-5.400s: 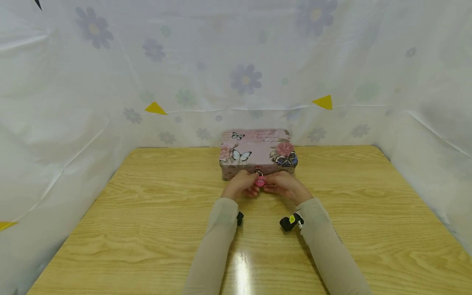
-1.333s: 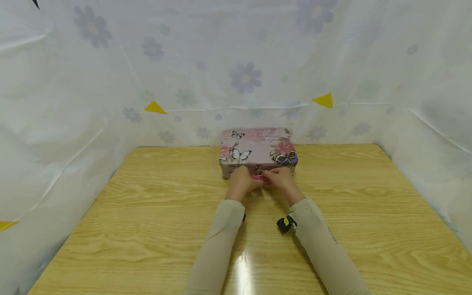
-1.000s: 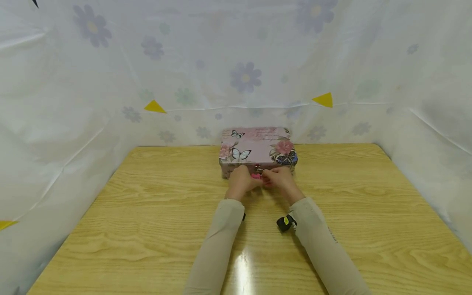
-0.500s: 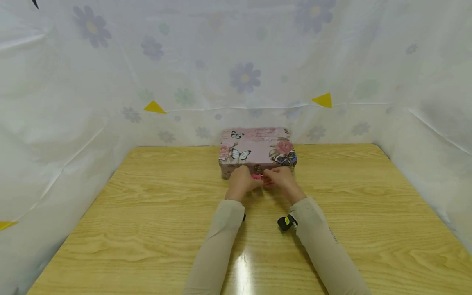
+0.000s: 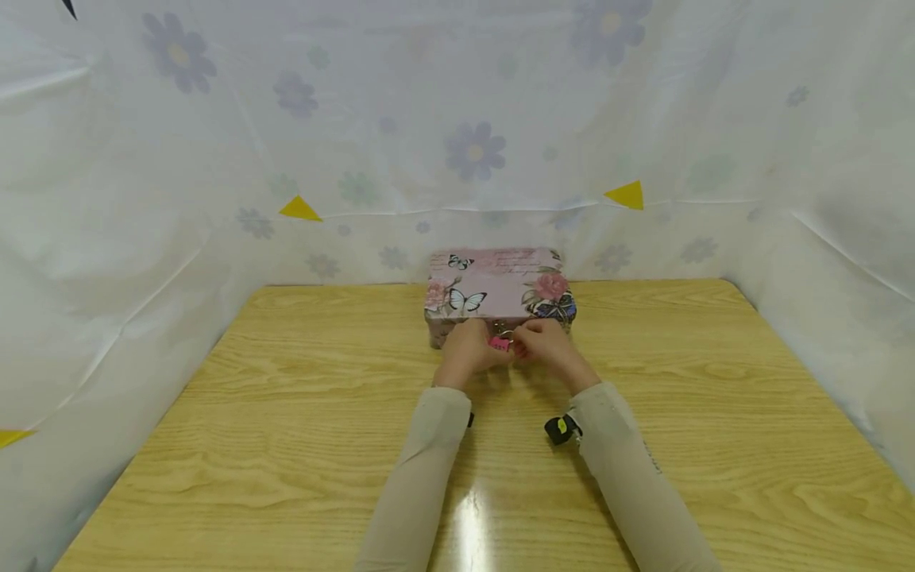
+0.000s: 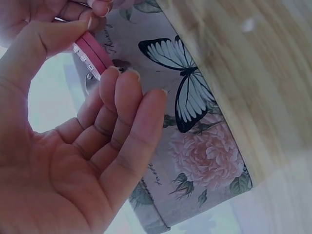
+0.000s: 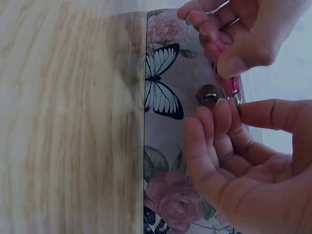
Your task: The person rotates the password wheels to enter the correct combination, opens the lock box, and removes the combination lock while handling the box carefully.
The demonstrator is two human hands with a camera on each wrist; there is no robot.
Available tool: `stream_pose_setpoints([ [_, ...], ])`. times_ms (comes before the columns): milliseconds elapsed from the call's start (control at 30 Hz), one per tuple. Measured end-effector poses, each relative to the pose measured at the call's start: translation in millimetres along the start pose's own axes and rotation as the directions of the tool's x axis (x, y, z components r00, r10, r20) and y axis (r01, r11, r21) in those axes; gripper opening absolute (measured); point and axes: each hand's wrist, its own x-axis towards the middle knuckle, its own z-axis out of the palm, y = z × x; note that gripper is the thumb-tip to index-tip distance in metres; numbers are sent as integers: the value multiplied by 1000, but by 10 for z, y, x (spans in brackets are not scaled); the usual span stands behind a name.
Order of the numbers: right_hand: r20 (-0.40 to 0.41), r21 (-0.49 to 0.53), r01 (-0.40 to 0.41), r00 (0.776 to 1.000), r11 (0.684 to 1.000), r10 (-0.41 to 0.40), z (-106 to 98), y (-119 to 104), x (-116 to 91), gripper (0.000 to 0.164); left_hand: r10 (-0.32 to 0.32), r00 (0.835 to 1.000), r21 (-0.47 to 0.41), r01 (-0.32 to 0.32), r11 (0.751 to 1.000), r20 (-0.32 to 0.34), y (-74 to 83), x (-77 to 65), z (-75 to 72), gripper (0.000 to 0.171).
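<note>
A pink combination padlock (image 5: 499,344) is held in front of a pink tin box (image 5: 493,282) printed with butterflies and roses. My left hand (image 5: 468,349) pinches the padlock's body between thumb and fingers; number dials show along its edge in the left wrist view. With thumb and fingertips, my right hand (image 5: 549,348) pinches the metal shackle (image 7: 237,100). The box's clasp (image 7: 209,95) sits right beside those fingertips. Fingers partly cover the shackle, so I cannot tell whether it still passes through the clasp. The box lid is down.
The box stands at the back of a wood-grain table (image 5: 322,429). Behind it hangs a flowered white curtain (image 5: 386,143) with yellow triangles (image 5: 627,195) on it. A black wrist-camera mount (image 5: 560,430) sits beside the right sleeve.
Several seconds ago the padlock hung upright below the clasp with both hands around it. Now it is tilted, with the shackle toward my right hand. That hand has lately shifted slightly right.
</note>
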Motion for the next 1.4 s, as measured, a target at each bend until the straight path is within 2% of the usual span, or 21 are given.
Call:
stream_pose_setpoints([
  [300, 100, -105, 150, 985, 983, -140, -101, 13, -3, 26, 32, 999, -15, -31, 999, 24, 13, -11, -43, 50],
  [533, 152, -198, 252, 963, 947, -224, -121, -292, -196, 26, 30, 999, -18, -30, 999, 41, 22, 1, -43, 44],
  [633, 159, -208, 284, 954, 936, -254, -136, -169, -95, 27, 49, 998, 5, -49, 999, 42, 29, 3, -43, 42],
  [800, 159, -229, 305, 949, 924, -274, -157, -1, 30, 25, 66, 996, 26, -67, 997, 52, 27, 14, -30, 37],
  [967, 154, -255, 322, 944, 912, -291, -172, 4, 24, 23, 71, 996, 25, -72, 997, 49, 31, 20, -29, 35],
  [1100, 134, -316, 323, 946, 892, -296, -174, -30, 4, 20, 73, 997, 10, -73, 997, 35, 40, 14, -35, 35],
  [1233, 103, -349, 291, 957, 891, -272, -165, -52, -14, 20, 60, 998, -14, -59, 998, 22, 53, 2, -38, 37],
  [1400, 76, -327, 282, 959, 902, -272, -139, -77, -28, 24, 38, 999, -22, -38, 999, -9, 67, 3, -36, 38],
])
